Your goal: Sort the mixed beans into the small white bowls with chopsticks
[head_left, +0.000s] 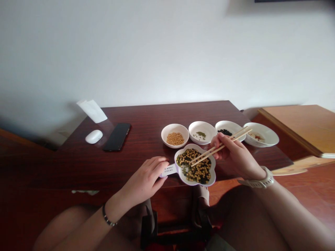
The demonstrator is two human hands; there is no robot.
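Note:
A white flower-shaped dish (211, 176) with a handle sits at the near table edge, filled with mixed yellow, green and black beans. My left hand (146, 179) grips its handle (169, 170). My right hand (232, 155) is closed on a pair of wooden chopsticks (222, 145), whose tips reach down into the mixed beans. Behind the dish stand three small white bowls: one with yellow beans (175, 135), one with a few green beans (202, 132), one with black beans (229, 128).
A fourth white bowl (261, 134) with pale bits stands at the far right. A black phone (117, 136), a white mouse (93, 136) and a white packet (92, 110) lie at the table's left. A lighter wooden surface (300, 125) adjoins on the right.

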